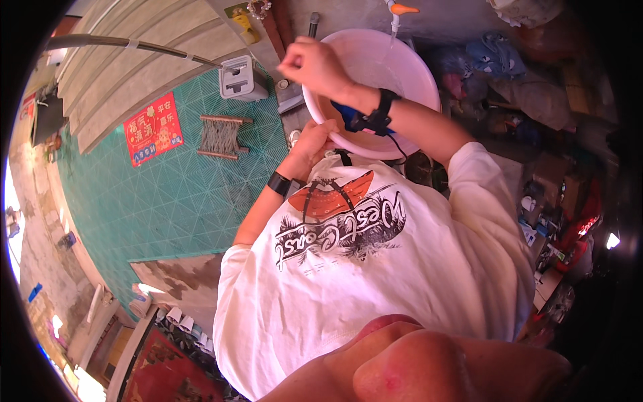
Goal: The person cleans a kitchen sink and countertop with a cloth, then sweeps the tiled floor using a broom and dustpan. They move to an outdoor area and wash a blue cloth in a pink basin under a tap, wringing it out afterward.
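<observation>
A pink plastic basin (428, 80) stands below a white tap with an orange handle (404, 9), and a thin stream of water falls into it. My left hand (315, 142) grips the near left part of its rim. Over the far left rim, my right hand (314, 65) is raised with bent, blurred fingers; whether they hold anything cannot be made out. A black strap with a device (374, 118) and a cable is on my right wrist. Something dark blue (343, 111) shows beside that device, partly hidden by my forearm.
On the green floor mat (201, 201) to the left lie a small wooden frame with grey strands (221, 137) and a red printed sheet (154, 129). A grey-white mop bucket (242, 80) with a mop pole stands beyond. Bags and cloths (495, 55) are piled at the right.
</observation>
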Tool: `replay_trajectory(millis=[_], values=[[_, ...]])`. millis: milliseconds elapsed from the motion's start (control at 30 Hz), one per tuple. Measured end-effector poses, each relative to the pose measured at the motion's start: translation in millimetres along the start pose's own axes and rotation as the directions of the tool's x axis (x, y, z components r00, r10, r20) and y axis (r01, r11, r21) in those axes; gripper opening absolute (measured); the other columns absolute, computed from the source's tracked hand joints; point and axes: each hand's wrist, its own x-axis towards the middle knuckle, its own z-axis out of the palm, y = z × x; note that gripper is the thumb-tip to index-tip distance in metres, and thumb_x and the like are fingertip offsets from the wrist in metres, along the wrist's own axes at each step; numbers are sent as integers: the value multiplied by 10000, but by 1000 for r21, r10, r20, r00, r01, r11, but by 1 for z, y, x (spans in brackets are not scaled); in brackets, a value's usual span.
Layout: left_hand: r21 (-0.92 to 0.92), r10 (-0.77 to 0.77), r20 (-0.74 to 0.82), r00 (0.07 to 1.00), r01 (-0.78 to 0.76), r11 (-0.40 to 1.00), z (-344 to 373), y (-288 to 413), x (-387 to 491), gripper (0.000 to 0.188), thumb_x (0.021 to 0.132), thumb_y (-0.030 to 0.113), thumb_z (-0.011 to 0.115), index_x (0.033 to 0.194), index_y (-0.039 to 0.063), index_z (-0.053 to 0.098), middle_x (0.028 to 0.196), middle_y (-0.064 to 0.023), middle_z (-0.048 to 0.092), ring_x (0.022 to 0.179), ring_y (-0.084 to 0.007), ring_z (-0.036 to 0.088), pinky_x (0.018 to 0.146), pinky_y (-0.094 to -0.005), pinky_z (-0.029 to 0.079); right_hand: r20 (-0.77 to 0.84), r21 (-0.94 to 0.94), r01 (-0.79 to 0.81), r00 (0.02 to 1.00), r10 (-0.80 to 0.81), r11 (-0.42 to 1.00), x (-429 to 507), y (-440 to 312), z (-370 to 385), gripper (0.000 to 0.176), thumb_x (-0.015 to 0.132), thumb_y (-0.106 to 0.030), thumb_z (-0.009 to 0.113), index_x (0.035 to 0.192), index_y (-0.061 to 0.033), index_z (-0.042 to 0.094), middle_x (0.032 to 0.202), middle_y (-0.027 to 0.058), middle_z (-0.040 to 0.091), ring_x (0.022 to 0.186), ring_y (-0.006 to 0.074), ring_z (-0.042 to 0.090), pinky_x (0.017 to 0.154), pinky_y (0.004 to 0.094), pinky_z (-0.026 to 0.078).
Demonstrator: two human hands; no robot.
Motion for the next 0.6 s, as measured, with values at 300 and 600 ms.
replay_trajectory(millis=[300, 600], values=[[204, -19, 30, 999, 12, 979, -9, -9, 22, 201, 986, 224, 635, 899, 61, 714, 773, -34, 711, 670, -165, 683, 605, -349, 534, 391, 320, 529, 682, -618, 786, -44, -129, 128, 162, 756, -157, 773, 860, -99, 662, 1049, 45, 585, 1075, 272, 565, 909, 426, 505], [420, 265, 432, 862, -452, 787, -40, -20, 24, 136, 968, 161, 607, 995, 47, 676, 840, -62, 704, 742, -202, 703, 648, -388, 584, 324, 151, 387, 850, -415, 910, -47, -57, 89, 373, 781, -28, 650, 1146, -66, 713, 1209, 92, 631, 1167, 331, 566, 1016, 409, 466]])
